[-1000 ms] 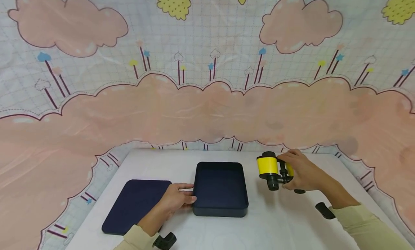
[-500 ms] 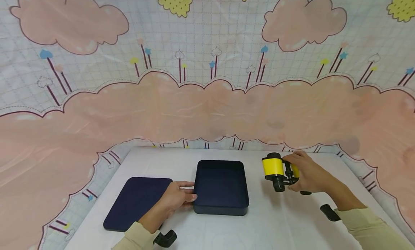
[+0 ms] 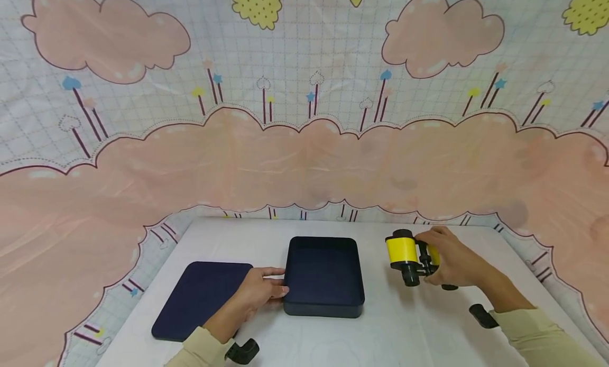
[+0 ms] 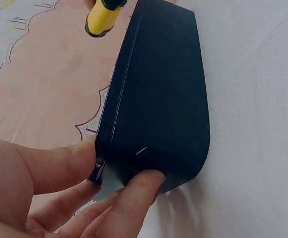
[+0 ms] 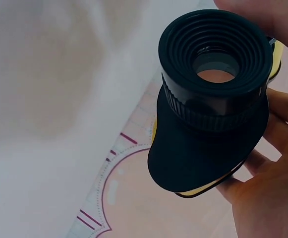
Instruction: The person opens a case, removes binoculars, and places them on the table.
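1. The right hand [image 3: 452,264] is wrapped round a pair of yellow-and-black binoculars [image 3: 410,256], fingers curled about the right-side barrel; the thing is held just above the white table [image 3: 418,330], to the right of the box and well clear of it.

2. The dark navy box [image 3: 324,276] lies to the left of the binoculars, across a strip of bare table; the right hand alone has the binoculars.

3. The barrels' long axis runs roughly near-to-far and tilted; the ribbed black eyepieces [image 5: 215,49] point down and back toward the person, the objective ends away toward the patterned backdrop [image 3: 304,145].

4. The left hand [image 3: 259,293] rests against the box's left wall; in the left wrist view the thumb [image 4: 59,166] and a fingertip [image 4: 141,186] pinch the near corner of the wall [image 4: 156,124].

5. The box's long axis runs near-to-far; its open mouth faces up.

6. A flat navy lid [image 3: 200,298] lies on the table just left of the box, partly under the left forearm.
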A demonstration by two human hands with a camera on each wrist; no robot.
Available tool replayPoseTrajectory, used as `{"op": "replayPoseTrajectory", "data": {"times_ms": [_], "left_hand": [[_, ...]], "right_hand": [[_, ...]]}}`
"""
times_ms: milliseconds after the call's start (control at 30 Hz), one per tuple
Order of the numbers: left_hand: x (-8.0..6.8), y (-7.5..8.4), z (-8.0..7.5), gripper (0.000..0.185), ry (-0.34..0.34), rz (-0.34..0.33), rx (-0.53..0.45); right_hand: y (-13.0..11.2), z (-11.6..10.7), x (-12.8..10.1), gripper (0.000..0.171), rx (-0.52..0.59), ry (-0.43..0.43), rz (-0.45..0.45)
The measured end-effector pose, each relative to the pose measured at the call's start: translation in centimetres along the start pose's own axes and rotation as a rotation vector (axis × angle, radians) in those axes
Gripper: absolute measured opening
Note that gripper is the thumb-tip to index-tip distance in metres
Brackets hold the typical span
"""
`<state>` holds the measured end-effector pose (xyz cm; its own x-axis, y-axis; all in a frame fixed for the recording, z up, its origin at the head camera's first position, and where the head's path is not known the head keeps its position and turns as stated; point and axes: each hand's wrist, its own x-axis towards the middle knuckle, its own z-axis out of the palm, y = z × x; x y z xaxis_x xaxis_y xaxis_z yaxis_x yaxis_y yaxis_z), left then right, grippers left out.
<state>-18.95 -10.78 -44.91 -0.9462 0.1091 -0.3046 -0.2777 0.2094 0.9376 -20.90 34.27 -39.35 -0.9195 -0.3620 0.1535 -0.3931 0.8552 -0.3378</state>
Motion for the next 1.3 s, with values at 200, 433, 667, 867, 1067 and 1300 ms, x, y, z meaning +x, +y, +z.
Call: {"op": "replayPoseTrajectory", "data": {"times_ms": [200,433,667,867,1067,1300], "left_hand": [[0.1,-0.2,-0.1,0.057,-0.008,0.009,-0.001],[0.0,-0.2,0.1,0.057,0.003,0.004,0.005],[0.1,-0.2,0.1,0.057,0.005,0.001,0.002],[0.1,-0.1,0.0,0.057,0.008,-0.002,-0.007],[0.0,0.1,0.1,0.056,0.007,-0.003,0.001],[0.1,0.0,0.2,0.057,0.009,-0.005,0.002]], "right_hand": [[0.2,0.7,-0.1,0.087,0.004,-0.009,0.01],[0.6,1.1,-0.2,0.087,0.007,-0.01,0.009],[0.8,1.6,-0.1,0.087,0.009,-0.004,0.005],[0.6,1.8,-0.1,0.087,0.008,-0.009,0.011],[0.8,2.1,-0.1,0.087,0.01,-0.005,0.01],[1.2,2.6,0.0,0.088,0.003,-0.005,-0.002]]}}
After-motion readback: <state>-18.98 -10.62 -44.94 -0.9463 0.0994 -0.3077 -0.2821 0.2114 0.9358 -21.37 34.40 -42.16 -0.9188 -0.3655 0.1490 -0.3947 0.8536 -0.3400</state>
